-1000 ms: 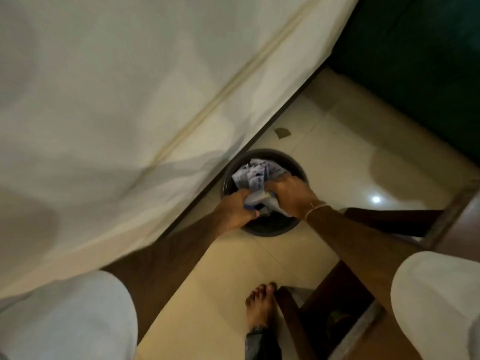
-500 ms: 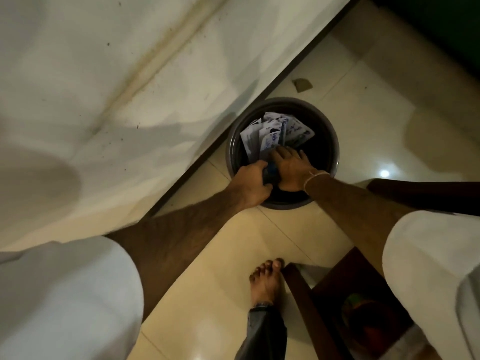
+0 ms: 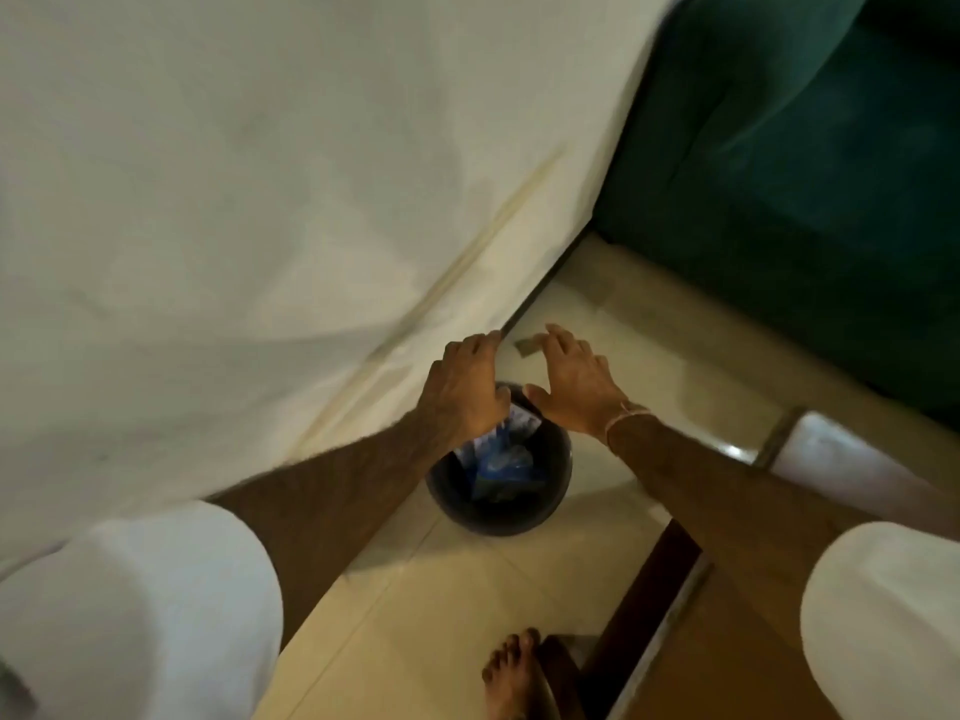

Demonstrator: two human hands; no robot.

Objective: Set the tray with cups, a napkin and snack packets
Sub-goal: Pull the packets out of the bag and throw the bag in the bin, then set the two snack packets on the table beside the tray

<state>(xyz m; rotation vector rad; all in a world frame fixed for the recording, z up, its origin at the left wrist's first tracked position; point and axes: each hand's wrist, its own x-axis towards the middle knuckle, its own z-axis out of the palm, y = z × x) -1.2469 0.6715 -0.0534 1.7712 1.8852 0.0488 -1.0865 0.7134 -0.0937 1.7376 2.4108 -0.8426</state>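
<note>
Snack packets [image 3: 496, 459], light, crinkly, likely best pinched at an edge, lay in a dark bin [image 3: 550, 506]; left hand [image 3: 462, 392] and right hand [image 3: 574, 381] hovered empty, fingers loosely spread.

The left hand [image 3: 462, 392] and forearm cover the near-left rim of the bin [image 3: 545, 504], and the crumpled papers [image 3: 501, 462] inside it are too blurred to read. Below the bin, a bare foot [image 3: 511, 672] is cut off by the bottom edge. The small scrap [image 3: 527, 348] beyond the bin, partly behind the right hand [image 3: 574, 389], is too smeared to identify.
</note>
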